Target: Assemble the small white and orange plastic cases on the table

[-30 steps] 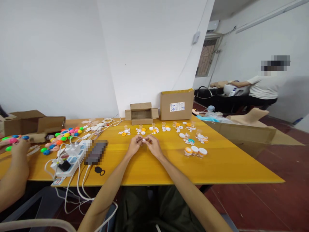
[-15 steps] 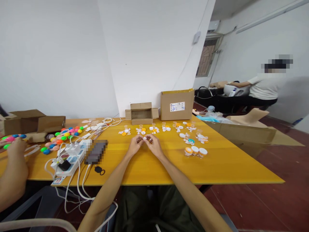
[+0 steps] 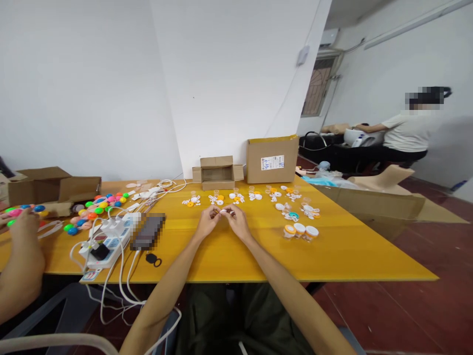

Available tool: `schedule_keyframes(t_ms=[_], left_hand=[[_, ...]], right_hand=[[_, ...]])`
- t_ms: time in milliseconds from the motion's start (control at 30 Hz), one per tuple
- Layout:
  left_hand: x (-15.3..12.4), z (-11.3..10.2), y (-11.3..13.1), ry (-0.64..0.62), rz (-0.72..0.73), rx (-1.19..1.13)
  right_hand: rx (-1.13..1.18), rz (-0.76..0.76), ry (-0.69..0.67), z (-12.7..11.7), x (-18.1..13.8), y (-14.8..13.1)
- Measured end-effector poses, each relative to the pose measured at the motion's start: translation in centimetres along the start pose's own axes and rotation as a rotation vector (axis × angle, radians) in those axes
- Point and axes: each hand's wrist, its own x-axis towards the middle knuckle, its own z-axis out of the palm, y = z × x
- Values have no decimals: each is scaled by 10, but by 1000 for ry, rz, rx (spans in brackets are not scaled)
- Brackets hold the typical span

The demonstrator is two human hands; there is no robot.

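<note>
My left hand (image 3: 209, 220) and my right hand (image 3: 235, 220) meet above the middle of the yellow table (image 3: 218, 264). Between their fingertips they pinch a small white piece (image 3: 222, 211), too small to make out further. Past my hands lie several small groups of white and orange parts, each with a clear cup; one group (image 3: 236, 197) sits just beyond my right hand. To the right stand three clear jars with screw lids, among them an orange-lidded jar (image 3: 289, 230) and a white-lidded jar (image 3: 311, 232). A teal ring (image 3: 293, 216) lies behind them.
An open cardboard box (image 3: 218, 177) and a taller carton (image 3: 271, 160) stand at the back. On the left are a power strip (image 3: 111, 244) with cables, a phone (image 3: 148, 231) and colourful balls (image 3: 88, 215). Another person's hand (image 3: 25, 227) is at far left; someone sits at far right.
My hands stay almost in place, and the white piece between the fingertips appears slightly turned. The view has shifted very little.
</note>
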Motion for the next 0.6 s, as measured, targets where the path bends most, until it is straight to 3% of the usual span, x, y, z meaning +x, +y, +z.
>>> schedule_keyframes(t_ms=[600], left_hand=[[-3,1,7,25,95,90]], right_hand=[[120,75,5,3,2,5]])
